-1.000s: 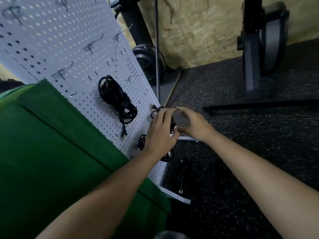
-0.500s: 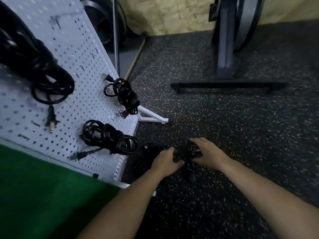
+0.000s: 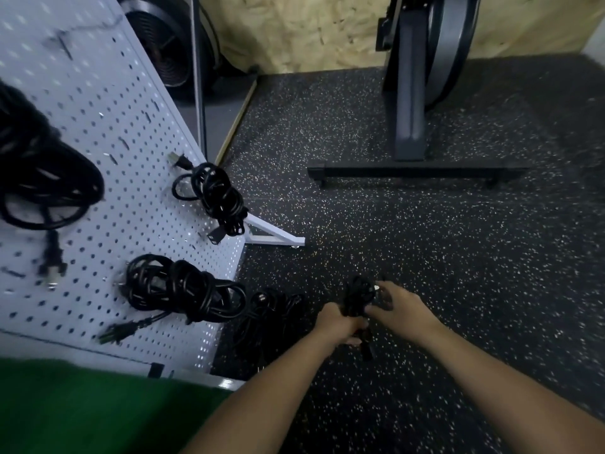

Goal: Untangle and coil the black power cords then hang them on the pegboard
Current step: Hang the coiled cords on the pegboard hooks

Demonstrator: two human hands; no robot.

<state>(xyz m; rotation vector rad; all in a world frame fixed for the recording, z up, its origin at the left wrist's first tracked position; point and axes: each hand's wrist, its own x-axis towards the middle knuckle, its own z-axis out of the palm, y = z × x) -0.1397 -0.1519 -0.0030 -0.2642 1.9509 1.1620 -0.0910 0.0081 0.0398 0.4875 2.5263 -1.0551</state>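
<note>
Left hand point(image 3: 337, 322): fingers curled round cord bundle point(image 3: 355, 298), at six o'clock
Right hand point(image 3: 401, 309): fingers curled on same bundle
Pegboard point(image 3: 108, 132): nine o'clock, three coils point(image 3: 183, 290) hung

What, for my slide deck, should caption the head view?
Left hand and right hand hold a cord bundle beside the pegboard.

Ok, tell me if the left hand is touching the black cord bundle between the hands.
Touching. The head view shows the left hand gripping the lower part of the cord bundle, with no gap; the right hand holds its upper side.
</note>
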